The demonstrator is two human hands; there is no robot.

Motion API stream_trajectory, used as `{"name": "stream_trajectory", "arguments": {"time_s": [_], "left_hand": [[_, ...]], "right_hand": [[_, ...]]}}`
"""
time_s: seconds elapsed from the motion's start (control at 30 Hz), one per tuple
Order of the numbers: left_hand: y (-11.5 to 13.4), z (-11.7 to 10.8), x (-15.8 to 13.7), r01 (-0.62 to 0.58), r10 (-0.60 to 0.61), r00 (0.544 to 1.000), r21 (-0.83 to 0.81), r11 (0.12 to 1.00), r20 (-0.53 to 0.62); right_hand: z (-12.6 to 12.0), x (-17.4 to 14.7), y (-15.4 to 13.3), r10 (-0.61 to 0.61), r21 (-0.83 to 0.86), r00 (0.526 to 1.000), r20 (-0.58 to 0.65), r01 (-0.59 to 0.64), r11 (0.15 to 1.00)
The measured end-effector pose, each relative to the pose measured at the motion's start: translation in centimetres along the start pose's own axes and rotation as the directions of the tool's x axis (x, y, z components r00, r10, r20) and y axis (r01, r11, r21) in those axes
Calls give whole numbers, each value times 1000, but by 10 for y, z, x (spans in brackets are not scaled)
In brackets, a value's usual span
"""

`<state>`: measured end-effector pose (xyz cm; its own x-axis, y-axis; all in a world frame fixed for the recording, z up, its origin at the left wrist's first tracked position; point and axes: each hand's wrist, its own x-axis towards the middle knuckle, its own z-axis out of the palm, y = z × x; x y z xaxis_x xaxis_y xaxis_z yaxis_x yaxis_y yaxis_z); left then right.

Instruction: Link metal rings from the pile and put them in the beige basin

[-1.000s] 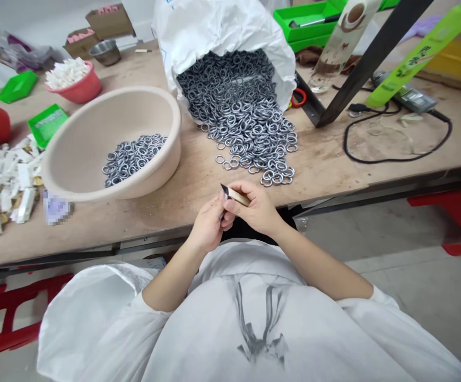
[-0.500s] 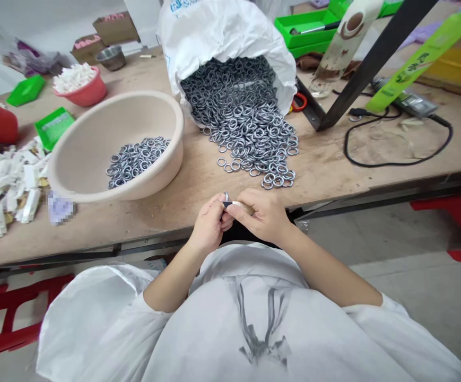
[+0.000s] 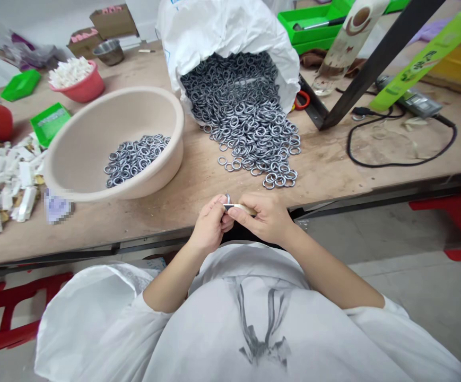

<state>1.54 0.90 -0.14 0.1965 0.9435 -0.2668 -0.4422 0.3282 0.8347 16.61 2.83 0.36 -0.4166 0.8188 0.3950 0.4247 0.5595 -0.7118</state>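
Between the fingertips of my left hand (image 3: 213,222) a grey metal ring (image 3: 227,198) is pinched, partly hidden by the fingers. My right hand (image 3: 265,216) is wrapped around the pale handle of a small knife (image 3: 228,206); its short dark blade lies against or very near the ring. Both hands are close together just off the table's front edge. Beyond them a pile of grey rings (image 3: 254,132) spills out of a white sack (image 3: 230,26) onto the table. More rings (image 3: 137,159) lie in a big beige basin (image 3: 114,103) to the left.
White plastic pieces (image 3: 5,183) cover the wooden table (image 3: 198,185) at far left, near a red bowl (image 3: 83,87) and green trays (image 3: 51,124). A dark metal post (image 3: 353,87) and a cabled device (image 3: 417,101) stand right. Red stools (image 3: 453,212) are below.
The blade has turned slightly against the ring, and the ring sits a little more upright. Both hands keep their grips and nearly the same place; the view has shifted slightly.
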Motion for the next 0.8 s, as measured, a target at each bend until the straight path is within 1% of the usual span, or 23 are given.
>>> {"name": "stream_trajectory", "arguments": {"time_s": [0.2,0.27,0.33,0.4,0.43,0.47,0.5,0.57,0.63,0.7,0.8], "left_hand": [[-2,-4,3,1,-1,1000,-7,1000,3],[-2,-6,3,0,0,1000,-11,1000,21],[-3,-9,1,-9,9,997,-7,1000,72],[-3,-10,-3,-7,4,985,16,1000,172],[-3,-10,-5,-2,-4,975,28,1000,223],[-2,-11,-7,1,-10,967,35,999,256],[-1,-11,-8,1,-10,965,35,999,264],[1,-12,-8,-12,7,978,20,1000,210],[4,-15,-6,-30,27,991,14,999,129],[6,-19,-4,-31,30,997,20,999,66],[7,-26,-1,-29,30,999,20,999,-14]], "right_hand": [[2,-1,-2,41,-2,999,28,-41,999],[2,-1,-1,43,11,998,38,-43,999],[2,1,4,73,9,997,36,-73,997],[1,6,13,166,-38,986,-10,-167,985],[0,10,19,227,-75,973,-46,-230,970],[0,16,25,280,-118,956,-83,-289,950],[0,22,31,320,-163,942,-104,-334,928],[1,39,39,345,-273,932,-107,-361,891],[5,60,42,335,-391,939,-79,-339,856],[11,81,42,333,-490,943,-28,-303,817],[21,107,41,384,-627,922,51,-270,731]]}}
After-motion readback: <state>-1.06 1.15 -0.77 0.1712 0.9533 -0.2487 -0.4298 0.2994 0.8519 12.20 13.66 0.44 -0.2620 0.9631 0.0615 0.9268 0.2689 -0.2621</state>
